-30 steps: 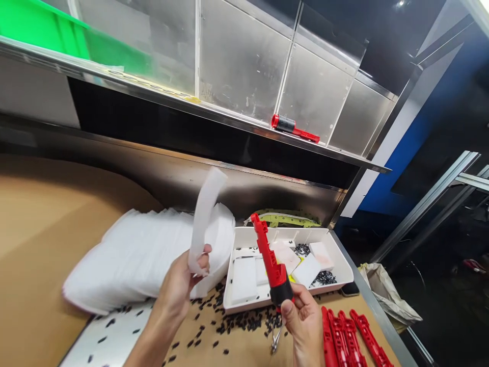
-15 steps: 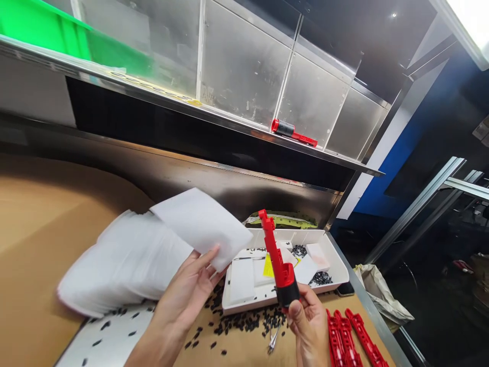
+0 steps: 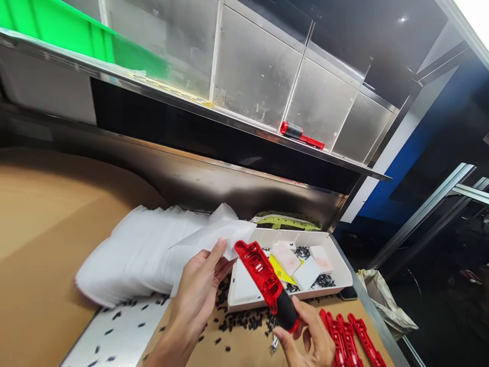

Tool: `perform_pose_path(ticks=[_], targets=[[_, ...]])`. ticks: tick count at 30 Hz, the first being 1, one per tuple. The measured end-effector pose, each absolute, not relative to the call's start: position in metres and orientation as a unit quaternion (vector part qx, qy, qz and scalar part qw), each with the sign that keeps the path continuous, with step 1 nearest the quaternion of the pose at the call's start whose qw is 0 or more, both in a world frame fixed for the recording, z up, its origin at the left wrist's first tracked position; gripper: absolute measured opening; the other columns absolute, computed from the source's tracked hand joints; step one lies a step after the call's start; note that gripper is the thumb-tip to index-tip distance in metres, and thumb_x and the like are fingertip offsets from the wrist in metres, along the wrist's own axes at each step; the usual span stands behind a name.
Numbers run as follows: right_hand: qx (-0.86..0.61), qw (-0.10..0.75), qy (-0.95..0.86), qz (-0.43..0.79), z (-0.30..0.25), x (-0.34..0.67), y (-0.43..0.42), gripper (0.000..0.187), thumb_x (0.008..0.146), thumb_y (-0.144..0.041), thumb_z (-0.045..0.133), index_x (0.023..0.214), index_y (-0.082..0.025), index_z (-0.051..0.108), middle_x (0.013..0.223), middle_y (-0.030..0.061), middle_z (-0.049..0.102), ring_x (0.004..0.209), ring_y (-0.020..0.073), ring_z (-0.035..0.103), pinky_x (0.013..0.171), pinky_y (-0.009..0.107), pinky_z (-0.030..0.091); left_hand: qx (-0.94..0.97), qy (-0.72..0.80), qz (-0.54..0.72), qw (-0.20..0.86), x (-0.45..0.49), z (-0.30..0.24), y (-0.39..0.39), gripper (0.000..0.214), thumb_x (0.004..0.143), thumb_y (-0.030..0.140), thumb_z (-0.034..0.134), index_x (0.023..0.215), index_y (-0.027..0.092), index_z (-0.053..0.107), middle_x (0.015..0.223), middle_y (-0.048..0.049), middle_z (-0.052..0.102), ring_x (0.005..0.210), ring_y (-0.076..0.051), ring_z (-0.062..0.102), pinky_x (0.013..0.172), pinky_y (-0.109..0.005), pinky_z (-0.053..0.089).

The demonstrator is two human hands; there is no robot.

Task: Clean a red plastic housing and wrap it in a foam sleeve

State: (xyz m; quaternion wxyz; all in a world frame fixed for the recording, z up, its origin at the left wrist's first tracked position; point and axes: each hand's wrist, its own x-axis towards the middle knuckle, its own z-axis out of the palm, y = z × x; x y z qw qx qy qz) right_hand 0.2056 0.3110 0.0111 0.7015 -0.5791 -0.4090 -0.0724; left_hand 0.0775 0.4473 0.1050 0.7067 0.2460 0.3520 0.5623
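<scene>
My left hand (image 3: pixel 200 285) pinches a thin white foam sheet (image 3: pixel 214 237) by its near edge, just above a big stack of the same white sheets (image 3: pixel 133 255). My right hand (image 3: pixel 309 339) grips a red plastic tool with a black handle (image 3: pixel 269 283) by the handle. The tool's red end tilts left, and its tip nearly touches the held sheet. Both hands hover over the brown bench, in front of a white tray (image 3: pixel 336 283).
The white tray holds white blocks, a yellow piece and small black parts. Black bits litter the bench (image 3: pixel 244 321). Several red parts (image 3: pixel 349 341) lie at the lower right. A matching red and black tool (image 3: pixel 301 135) rests on the steel shelf; a green bin (image 3: pixel 72 38) is at upper left.
The red tool has tipped from upright to leaning left toward the sheet. My left hand turned the foam sheet from hanging upright to lying flatter and lower.
</scene>
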Motion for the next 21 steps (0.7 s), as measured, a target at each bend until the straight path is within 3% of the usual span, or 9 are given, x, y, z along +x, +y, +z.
perform_pose_path(ticks=[2,6,10,13,17,21], targets=[[-0.587,0.683,-0.422,-0.100,0.014,0.206,0.312,0.029,0.071,-0.042,0.084,0.093,-0.024,0.079,0.083,0.0067,0.075,0.046,0.0126,0.048,0.043,0.027,0.040,0.266,0.344,0.563,0.703,0.079,0.103,0.446,0.018,0.079,0.027,0.077,0.068,0.017,0.069,0.070,-0.0027,0.073,0.069,-0.016,0.067,0.069,-0.020,0.058],[-0.608,0.664,-0.424,-0.096,0.021,0.207,0.312,0.032,0.073,-0.049,0.082,0.093,-0.023,0.079,0.081,0.0073,0.074,0.048,0.0140,0.048,0.046,0.028,0.042,0.328,0.317,0.544,0.704,0.081,0.104,0.441,0.056,0.041,0.047,0.096,0.079,0.015,0.072,0.077,-0.0054,0.076,0.085,-0.027,0.069,0.076,-0.026,0.058],[-0.613,0.666,-0.417,-0.086,0.027,0.208,0.308,0.041,0.070,-0.055,0.082,0.096,-0.024,0.079,0.076,0.0061,0.073,0.048,0.0144,0.046,0.046,0.028,0.042,0.377,0.283,0.507,0.722,0.082,0.106,0.441,0.069,0.043,0.060,0.093,0.093,0.017,0.071,0.085,-0.0070,0.077,0.092,-0.031,0.070,0.083,-0.035,0.057],[-0.637,0.676,-0.366,-0.063,0.035,0.209,0.306,0.054,0.064,-0.064,0.083,0.098,-0.021,0.079,0.066,0.0039,0.070,0.048,0.0153,0.049,0.049,0.029,0.046,0.421,0.261,0.467,0.733,0.084,0.102,0.440,0.074,0.045,0.059,0.093,0.102,0.017,0.070,0.087,-0.0085,0.077,0.091,-0.032,0.071,0.084,-0.037,0.056],[-0.641,0.673,-0.366,-0.056,0.051,0.209,0.307,0.059,0.063,-0.075,0.075,0.091,-0.023,0.080,0.074,0.0064,0.074,0.059,0.0204,0.062,0.057,0.030,0.050,0.488,0.246,0.435,0.716,0.091,0.096,0.430,0.057,0.051,0.057,0.092,0.089,0.019,0.075,0.085,-0.0085,0.077,0.085,-0.029,0.070,0.080,-0.034,0.053],[-0.644,0.663,-0.377,-0.060,0.060,0.209,0.308,0.059,0.067,-0.077,0.070,0.091,-0.024,0.080,0.072,0.0053,0.073,0.057,0.0196,0.060,0.059,0.030,0.049,0.532,0.247,0.374,0.719,0.094,0.094,0.416,0.051,0.042,0.045,0.097,0.083,0.021,0.079,0.086,-0.0123,0.077,0.088,-0.039,0.069,0.084,-0.045,0.054]])
